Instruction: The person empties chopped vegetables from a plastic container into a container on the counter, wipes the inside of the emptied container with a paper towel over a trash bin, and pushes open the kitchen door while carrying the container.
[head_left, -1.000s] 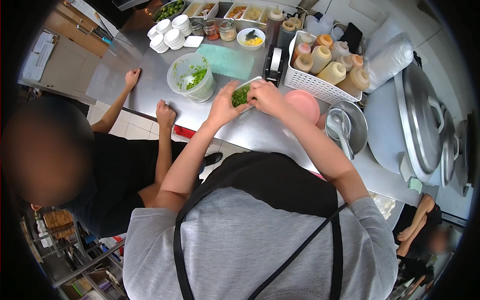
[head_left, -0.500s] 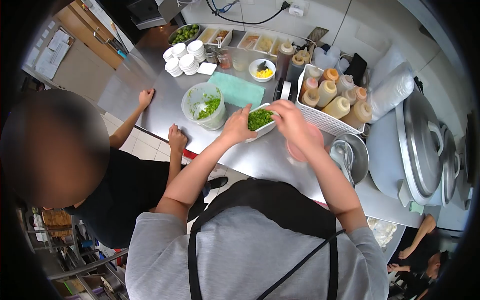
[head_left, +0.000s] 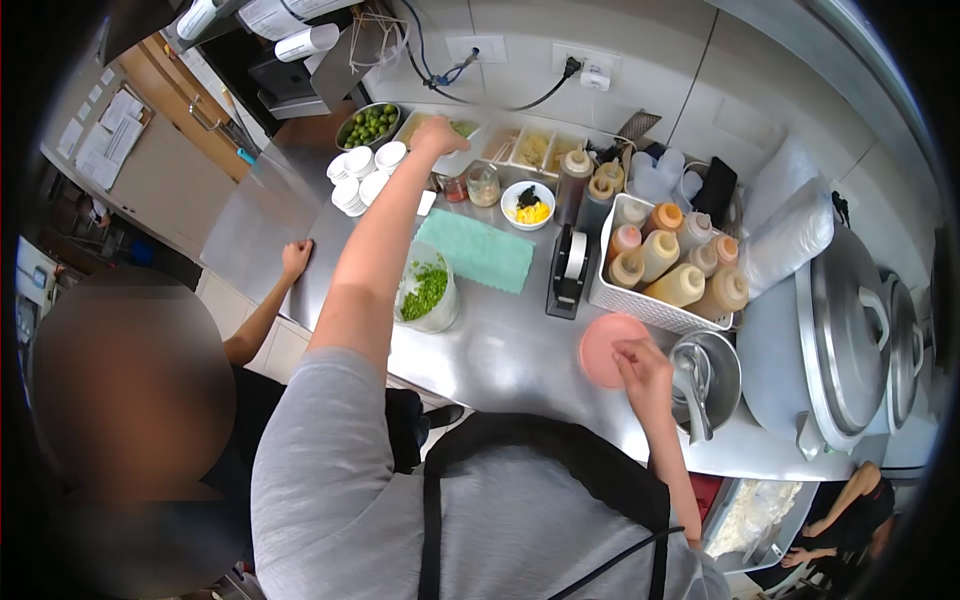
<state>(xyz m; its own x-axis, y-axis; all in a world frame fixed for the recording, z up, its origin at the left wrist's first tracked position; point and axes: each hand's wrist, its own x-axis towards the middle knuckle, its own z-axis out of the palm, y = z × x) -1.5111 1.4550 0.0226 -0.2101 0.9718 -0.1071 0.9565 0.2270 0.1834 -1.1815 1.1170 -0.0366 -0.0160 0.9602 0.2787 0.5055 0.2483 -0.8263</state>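
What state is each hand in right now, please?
Left hand: closed, holding a white container.
Right hand: partly curled over the pink disc; whether it holds anything cannot be told.

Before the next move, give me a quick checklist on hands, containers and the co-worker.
1. Left hand on white container: ok.
2. White container fully set down: cannot tell.
3. Right hand clear of pink disc: cannot tell; it overlaps the disc in view.
4. Tub of greens upright: ok.
5. Tub covered: not ok, top open.
6. Co-worker's hand clear of tub: ok.
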